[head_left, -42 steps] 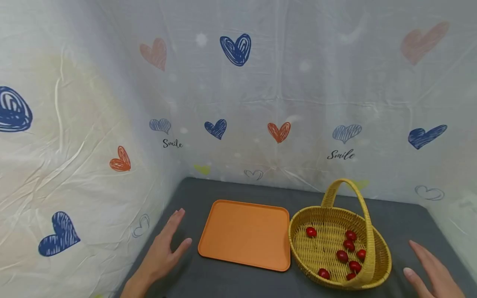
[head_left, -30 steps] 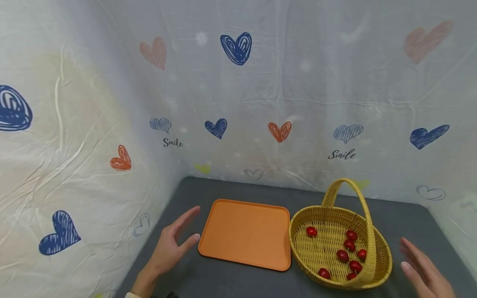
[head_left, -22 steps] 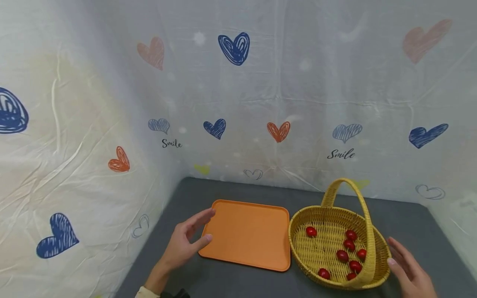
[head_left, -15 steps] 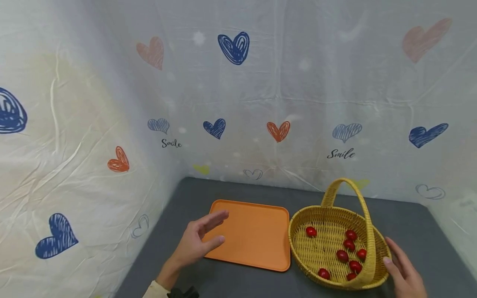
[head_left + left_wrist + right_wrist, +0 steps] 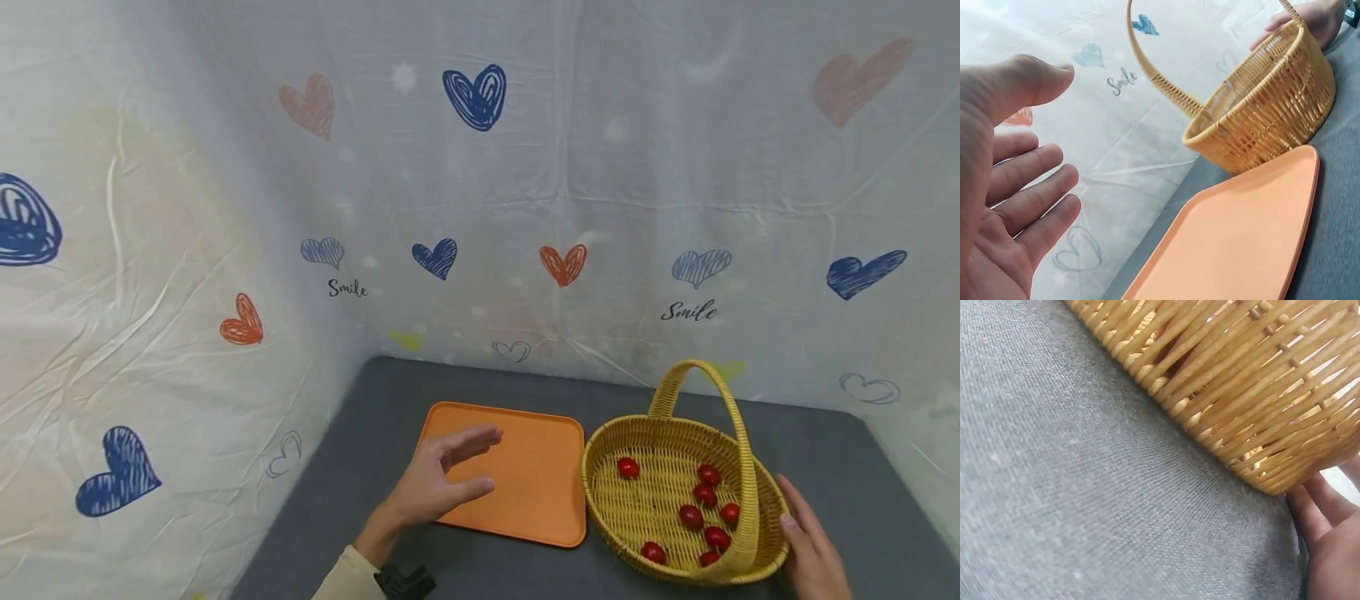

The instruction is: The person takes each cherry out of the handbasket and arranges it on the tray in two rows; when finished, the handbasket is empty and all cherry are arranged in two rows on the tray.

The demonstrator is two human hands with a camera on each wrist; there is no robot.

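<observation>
A yellow wicker basket (image 5: 637, 533) with a tall arched handle holds several shiny dark-red fruits (image 5: 691, 517) that look like cherries or small plums. My right hand (image 5: 813, 546) is at the basket's right side, its fingers fairly straight along the outer wall and the thumb at the rim. In the right wrist view, fingers (image 5: 1313, 515) lie right by the lower edge of the weave. Over the left part of an orange tray (image 5: 536, 483) hovers my left hand (image 5: 442, 479), thumb and fingers spread apart, holding nothing. The left wrist view shows its palm (image 5: 991, 250) facing the camera.
Dark grey cloth covers the table (image 5: 480, 379). The tray's right edge lies close against the basket. A white curtain (image 5: 480, 192) printed with hearts hangs behind the table and along its left side. A black wrist device (image 5: 405, 582) sits by the left sleeve.
My left hand has moved right from beside the tray to over it. My right hand has come left to the basket's side. Basket, fruits and tray have stayed in place.
</observation>
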